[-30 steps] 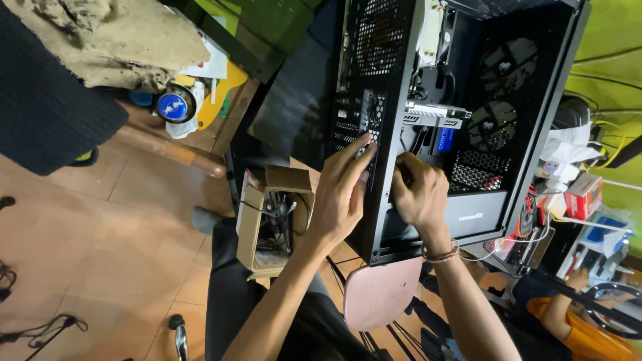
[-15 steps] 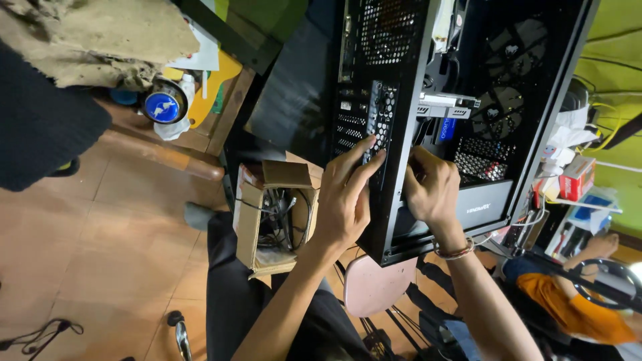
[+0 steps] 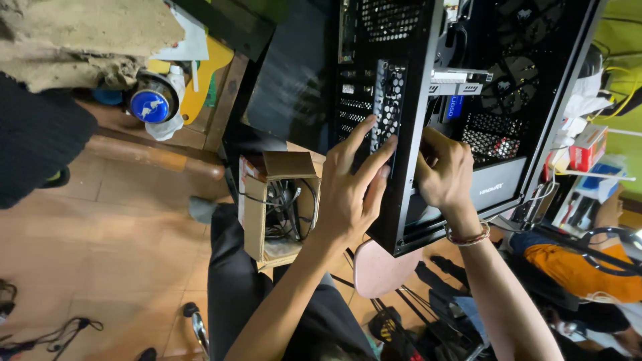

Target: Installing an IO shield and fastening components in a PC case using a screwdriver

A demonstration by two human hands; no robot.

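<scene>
A black computer case [image 3: 408, 220] stands open in front of me, its rear panel with perforated slot covers [image 3: 388, 100] facing left. My left hand [image 3: 354, 184] lies flat against that rear panel, fingers spread over the slot area. My right hand [image 3: 445, 170] reaches inside the case from the open side, fingers curled near the lower slots; what it grips is hidden. A graphics card bracket [image 3: 458, 80] and case fans [image 3: 511, 73] show inside.
An open cardboard box [image 3: 277, 207] of cables sits left of the case. A pink stool seat [image 3: 378, 267] is below it. Small boxes and clutter [image 3: 585, 150] lie at right, a blue-capped container [image 3: 152, 105] at upper left, cables on the tiled floor [image 3: 100, 247].
The view has shifted closer to the case. My left hand has slid up the rear panel, and my right hand has gone deeper inside.
</scene>
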